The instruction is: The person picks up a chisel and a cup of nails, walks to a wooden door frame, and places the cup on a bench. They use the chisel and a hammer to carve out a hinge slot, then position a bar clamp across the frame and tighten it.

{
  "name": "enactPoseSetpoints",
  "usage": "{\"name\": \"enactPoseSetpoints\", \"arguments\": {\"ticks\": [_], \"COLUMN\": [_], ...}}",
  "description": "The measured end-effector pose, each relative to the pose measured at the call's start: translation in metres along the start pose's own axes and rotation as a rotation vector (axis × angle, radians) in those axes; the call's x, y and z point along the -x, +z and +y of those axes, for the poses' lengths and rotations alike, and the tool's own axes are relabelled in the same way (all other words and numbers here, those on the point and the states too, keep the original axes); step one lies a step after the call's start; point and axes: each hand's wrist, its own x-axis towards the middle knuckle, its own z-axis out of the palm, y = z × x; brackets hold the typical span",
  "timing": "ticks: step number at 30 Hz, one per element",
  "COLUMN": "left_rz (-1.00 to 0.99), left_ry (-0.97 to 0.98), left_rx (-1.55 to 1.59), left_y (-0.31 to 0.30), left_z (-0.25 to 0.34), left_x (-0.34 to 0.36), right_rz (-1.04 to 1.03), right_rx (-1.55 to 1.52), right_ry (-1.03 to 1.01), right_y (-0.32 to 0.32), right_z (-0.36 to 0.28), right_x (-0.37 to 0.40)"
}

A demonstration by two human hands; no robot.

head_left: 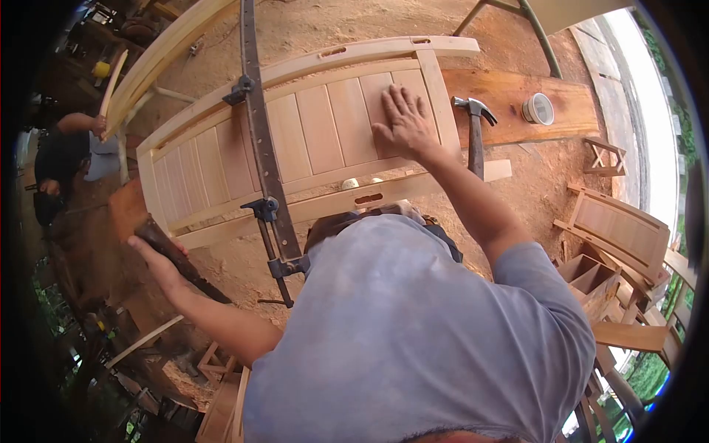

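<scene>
A pale wooden slatted panel (221, 159), like a chair or bench back, lies flat in front of me. My right hand (405, 122) presses flat on its slats near the right end, fingers spread. My left hand (159, 255) grips a wooden mallet (131, 210) by its dark handle, the blocky head raised beside the panel's left end. A long metal bar clamp (260, 133) spans the panel across its width.
A claw hammer (475, 125) and a white tape roll (538, 108) lie on a plank (569, 103) at the right. Another person (63, 155) works at far left. Wooden frame parts (617, 229) are stacked at right. Sawdust covers the ground.
</scene>
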Motion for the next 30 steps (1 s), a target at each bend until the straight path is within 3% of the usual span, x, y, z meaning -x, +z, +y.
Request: {"name": "enactPoseSetpoints", "arguments": {"ticks": [4,7,9,11,17,21,23,26,30], "left_rz": [-0.098,-0.106,-0.152,-0.122,-0.136,-0.161,-0.207,-0.278,-0.346], "left_ry": [0.121,0.13,0.037,-0.181,-0.384,-0.519,-0.649,-0.769,-1.011], "left_rx": [-0.157,-0.272,-0.324,-0.335,-0.174,-0.157,-0.209,-0.161,-0.059], "left_y": [-0.004,-0.017,-0.024,-0.029,-0.051,-0.066,-0.068,-0.061,-0.054], "left_z": [-0.007,-0.035,-0.062,-0.083,-0.143,-0.235,-0.282,-0.363,-0.466], "left_x": [0.017,0.023,0.019,0.021,0.017,-0.004,-0.006,0.004,0.043], "right_rz": [0.145,0.133,0.095,0.116,0.038,0.032,0.058,0.006,0.062], "right_rx": [0.044,0.051,0.083,0.025,0.063,0.068,0.088,0.16,0.116], "right_ry": [0.228,0.285,0.297,0.293,0.386,0.489,0.658,0.541,0.413], "right_y": [-0.002,-0.008,-0.011,-0.012,-0.018,-0.009,0.016,0.024,0.03], "right_z": [0.053,0.05,0.048,0.047,0.036,0.011,0.005,-0.094,-0.12], "right_x": [-0.036,-0.042,-0.044,-0.042,-0.046,-0.057,-0.074,-0.084,-0.091]}}
